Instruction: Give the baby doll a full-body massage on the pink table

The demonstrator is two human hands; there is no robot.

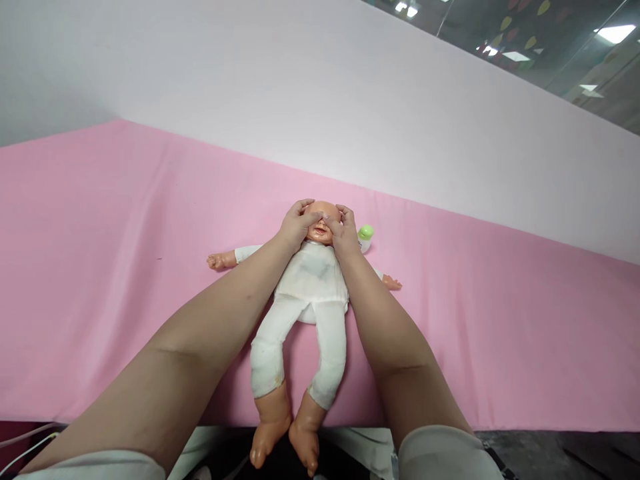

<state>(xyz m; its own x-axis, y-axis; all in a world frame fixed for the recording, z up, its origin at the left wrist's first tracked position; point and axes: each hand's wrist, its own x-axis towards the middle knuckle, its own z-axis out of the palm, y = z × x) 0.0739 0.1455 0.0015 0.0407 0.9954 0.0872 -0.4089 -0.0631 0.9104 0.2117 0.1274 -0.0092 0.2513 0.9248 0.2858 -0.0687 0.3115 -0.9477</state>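
Across the pink cloth (475, 333), starting at left: one doll arm (221, 260) lay outstretched, its sleeve running behind the person's left forearm (240, 293).

Left hand (296, 227): fingers bent round the left side of the doll's head (320, 233), thumb laid over the face at eye level. Contact clear; pressure could not be told.

Centre: the doll (314, 277), dressed in white, lay on its back. Long axis ran away from the person, head far, feet (273, 427) near and a little to the left, reaching past the cloth's near edge. Key relation: head directly between both hands, neither nearer. Thumb tips lay close together over the eyes; whether they touched, not resolved. Mouth and chin showed uncovered below.

Right hand (345, 230): near mirror of the left, fingers curled round the head's other side, hold narrow.

Just beside it, a green-capped container (367, 235), partly hidden.

Farthest right: second doll arm (392, 283), emerging past the right forearm (375, 313).
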